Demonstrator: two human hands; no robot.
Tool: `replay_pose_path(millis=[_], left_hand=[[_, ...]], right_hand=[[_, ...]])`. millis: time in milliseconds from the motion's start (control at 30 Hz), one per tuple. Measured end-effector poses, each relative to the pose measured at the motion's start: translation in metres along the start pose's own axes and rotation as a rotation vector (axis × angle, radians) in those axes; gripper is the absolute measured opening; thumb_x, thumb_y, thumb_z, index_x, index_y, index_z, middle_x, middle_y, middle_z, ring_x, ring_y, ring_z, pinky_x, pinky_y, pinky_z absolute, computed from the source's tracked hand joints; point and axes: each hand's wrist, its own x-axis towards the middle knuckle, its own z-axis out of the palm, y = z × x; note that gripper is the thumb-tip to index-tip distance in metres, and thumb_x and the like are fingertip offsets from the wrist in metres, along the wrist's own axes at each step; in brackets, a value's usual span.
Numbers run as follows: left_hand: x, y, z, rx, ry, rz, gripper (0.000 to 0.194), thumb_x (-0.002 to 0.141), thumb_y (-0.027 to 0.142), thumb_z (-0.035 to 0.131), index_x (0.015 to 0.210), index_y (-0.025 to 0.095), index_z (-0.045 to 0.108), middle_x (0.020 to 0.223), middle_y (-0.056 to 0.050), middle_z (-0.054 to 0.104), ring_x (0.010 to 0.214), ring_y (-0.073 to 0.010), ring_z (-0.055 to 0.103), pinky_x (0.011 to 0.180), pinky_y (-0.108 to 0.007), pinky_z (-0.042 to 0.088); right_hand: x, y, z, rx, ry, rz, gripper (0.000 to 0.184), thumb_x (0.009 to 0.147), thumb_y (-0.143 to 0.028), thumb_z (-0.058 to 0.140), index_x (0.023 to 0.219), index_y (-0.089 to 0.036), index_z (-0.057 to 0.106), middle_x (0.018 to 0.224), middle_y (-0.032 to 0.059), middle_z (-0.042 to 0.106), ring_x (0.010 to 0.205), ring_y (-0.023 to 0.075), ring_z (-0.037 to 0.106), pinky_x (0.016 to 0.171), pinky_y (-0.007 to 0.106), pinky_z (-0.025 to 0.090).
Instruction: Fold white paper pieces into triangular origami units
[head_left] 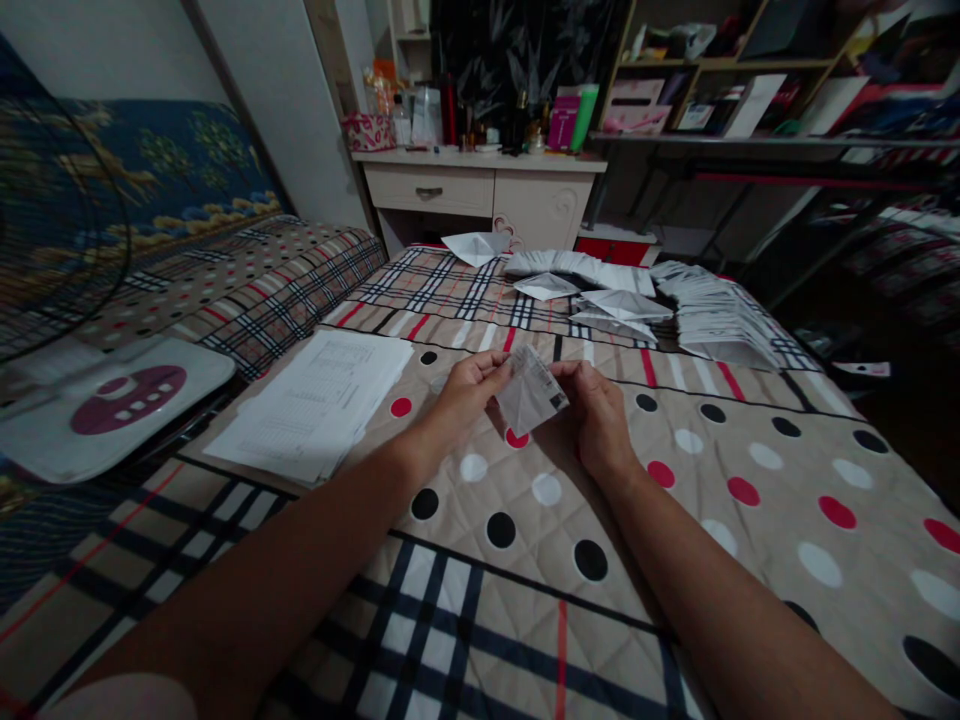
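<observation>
A small folded piece of paper (527, 392), whitish with printing along its edges, is raised over the bedspread between my two hands. My left hand (474, 385) pinches its left corner between thumb and fingers. On the opposite side, my right hand (598, 412) has its thumb and index finger closed at the right corner, the other fingers curled in. Farther off lie several folded paper boats (546, 287) and a long curved row of folded papers (724, 315) packed together. To the left of my left hand rests a stack of printed sheets (311, 400).
The bedspread (457, 560) has dots, stripes and plaid. A fan (127, 390) with a white base stands at the left edge. Behind the bed is a white dresser (427, 190) crowded with bottles and boxes. Shelves (697, 66) hold more items at the back right.
</observation>
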Motion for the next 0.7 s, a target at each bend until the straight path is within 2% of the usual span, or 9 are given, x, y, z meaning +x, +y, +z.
replay_pose_path(millis=[67, 133, 233, 333, 467, 533, 633, 700], left_hand=[[0.000, 0.000, 0.000, -0.056, 0.005, -0.074, 0.030, 0.070, 0.039, 0.075, 0.086, 0.017, 0.065, 0.074, -0.002, 0.066, 0.057, -0.0102, 0.058, 0.051, -0.020, 0.045], [-0.002, 0.001, 0.001, -0.071, -0.018, -0.125, 0.027, 0.071, 0.035, 0.075, 0.087, 0.017, 0.063, 0.074, 0.000, 0.064, 0.055, -0.0083, 0.056, 0.049, -0.018, 0.042], [-0.006, 0.002, 0.004, -0.082, -0.083, -0.161, 0.032, 0.074, 0.035, 0.073, 0.098, 0.018, 0.060, 0.074, 0.001, 0.063, 0.053, -0.0069, 0.054, 0.048, -0.017, 0.040], [-0.009, 0.003, 0.007, -0.142, -0.138, -0.214, 0.039, 0.074, 0.032, 0.074, 0.106, 0.019, 0.057, 0.072, 0.002, 0.062, 0.048, -0.0060, 0.052, 0.047, -0.017, 0.039], [-0.006, 0.001, 0.011, -0.287, -0.267, -0.363, 0.034, 0.078, 0.032, 0.067, 0.106, 0.017, 0.059, 0.061, 0.004, 0.055, 0.044, -0.0077, 0.049, 0.046, -0.020, 0.039], [-0.005, -0.002, 0.012, -0.334, -0.290, -0.418, 0.027, 0.080, 0.032, 0.062, 0.102, 0.016, 0.062, 0.057, 0.003, 0.053, 0.043, -0.0085, 0.047, 0.045, -0.021, 0.039], [-0.003, -0.006, 0.011, -0.351, -0.250, -0.429, 0.023, 0.083, 0.032, 0.059, 0.096, 0.015, 0.065, 0.060, -0.001, 0.059, 0.049, -0.0122, 0.054, 0.050, -0.024, 0.043], [-0.002, -0.006, 0.009, -0.347, -0.207, -0.390, 0.025, 0.083, 0.035, 0.059, 0.094, 0.013, 0.067, 0.066, -0.005, 0.065, 0.058, -0.0162, 0.060, 0.057, -0.028, 0.048]], right_hand=[[0.000, 0.000, 0.000, -0.001, -0.037, 0.031, 0.033, 0.088, -0.051, 0.056, 0.089, -0.021, 0.071, 0.078, 0.0025, 0.066, 0.063, 0.0133, 0.055, 0.060, 0.027, 0.045], [0.000, 0.000, 0.001, -0.049, -0.077, 0.036, 0.026, 0.080, -0.046, 0.069, 0.091, -0.023, 0.070, 0.083, 0.0020, 0.067, 0.069, 0.0143, 0.058, 0.066, 0.028, 0.048], [0.001, 0.001, 0.003, -0.066, -0.144, -0.002, 0.038, 0.068, -0.042, 0.081, 0.100, -0.026, 0.069, 0.098, 0.0033, 0.068, 0.088, 0.0200, 0.063, 0.077, 0.033, 0.051], [0.002, 0.001, 0.004, -0.052, -0.204, -0.060, 0.046, 0.067, -0.041, 0.082, 0.110, -0.029, 0.069, 0.117, 0.0062, 0.065, 0.111, 0.0259, 0.059, 0.092, 0.041, 0.049], [0.001, -0.001, 0.003, -0.093, -0.258, -0.117, 0.020, 0.072, -0.034, 0.079, 0.091, -0.026, 0.077, 0.126, 0.0065, 0.061, 0.123, 0.0276, 0.052, 0.106, 0.044, 0.039], [0.000, -0.001, 0.002, -0.087, -0.272, -0.083, 0.010, 0.075, -0.031, 0.077, 0.083, -0.026, 0.078, 0.127, 0.0056, 0.060, 0.120, 0.0268, 0.054, 0.103, 0.042, 0.042], [0.000, 0.002, 0.001, 0.014, -0.234, 0.030, 0.014, 0.075, -0.031, 0.075, 0.088, -0.026, 0.078, 0.126, 0.0040, 0.061, 0.101, 0.0233, 0.062, 0.085, 0.038, 0.051], [0.001, 0.005, 0.000, 0.101, -0.179, 0.085, 0.017, 0.075, -0.029, 0.073, 0.091, -0.026, 0.077, 0.121, 0.0032, 0.063, 0.092, 0.0202, 0.062, 0.078, 0.034, 0.052]])
